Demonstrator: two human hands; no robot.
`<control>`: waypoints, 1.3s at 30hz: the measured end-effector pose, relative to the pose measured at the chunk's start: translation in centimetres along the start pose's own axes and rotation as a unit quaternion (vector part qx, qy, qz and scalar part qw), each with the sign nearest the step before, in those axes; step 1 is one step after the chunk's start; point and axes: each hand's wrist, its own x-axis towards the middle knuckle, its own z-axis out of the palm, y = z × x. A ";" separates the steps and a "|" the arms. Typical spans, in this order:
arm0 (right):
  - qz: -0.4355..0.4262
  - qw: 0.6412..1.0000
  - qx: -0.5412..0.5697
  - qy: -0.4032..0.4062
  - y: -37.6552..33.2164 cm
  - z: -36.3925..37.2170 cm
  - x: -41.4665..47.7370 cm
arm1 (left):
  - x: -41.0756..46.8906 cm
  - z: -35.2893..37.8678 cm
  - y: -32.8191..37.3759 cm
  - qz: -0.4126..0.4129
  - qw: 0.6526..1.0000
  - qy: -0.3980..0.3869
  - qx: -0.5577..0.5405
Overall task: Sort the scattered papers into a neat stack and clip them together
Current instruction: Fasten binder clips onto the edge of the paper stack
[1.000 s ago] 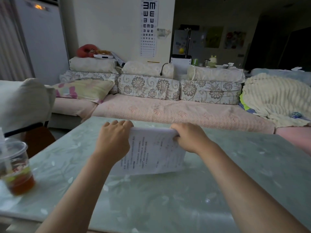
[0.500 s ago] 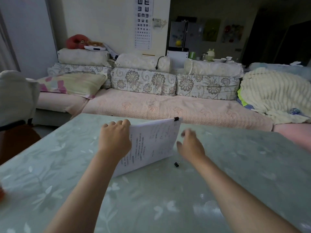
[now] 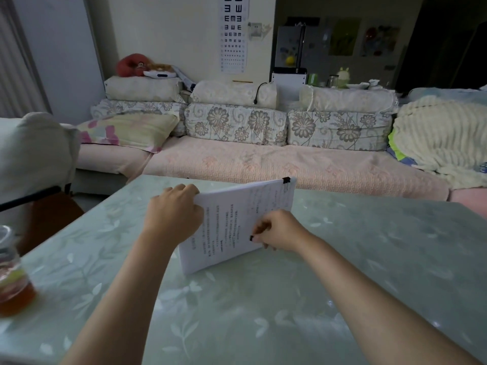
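Our left hand [image 3: 174, 214] grips the white printed paper stack [image 3: 234, 219] at 10 o'clock. Our right hand [image 3: 279, 230] pinches a small black binder clip [image 3: 252, 237] at 4 o'clock.

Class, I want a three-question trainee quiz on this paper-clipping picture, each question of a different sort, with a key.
1. True or false: a corner clip already sits on the paper stack at its top right corner.
2. What does the right hand pinch? A a pen; B a second clip; C nothing.
3. Fill in: the left hand grips the stack, whose lower edge rests on the ___.
Key: 1 true; 2 B; 3 table.
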 end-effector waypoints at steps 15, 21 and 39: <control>-0.172 0.980 -0.009 0.097 -13.4 1.5 2.3 | -2.3 1.7 -2.0 -0.048 0.953 0.017 -0.299; -0.149 0.986 0.030 0.062 -14.6 1.5 2.7 | -2.0 2.5 -1.9 -0.064 0.947 0.062 -0.308; -0.171 0.975 -0.131 0.045 -17.0 0.8 5.0 | -1.8 2.7 -3.0 -0.083 0.923 0.157 -0.341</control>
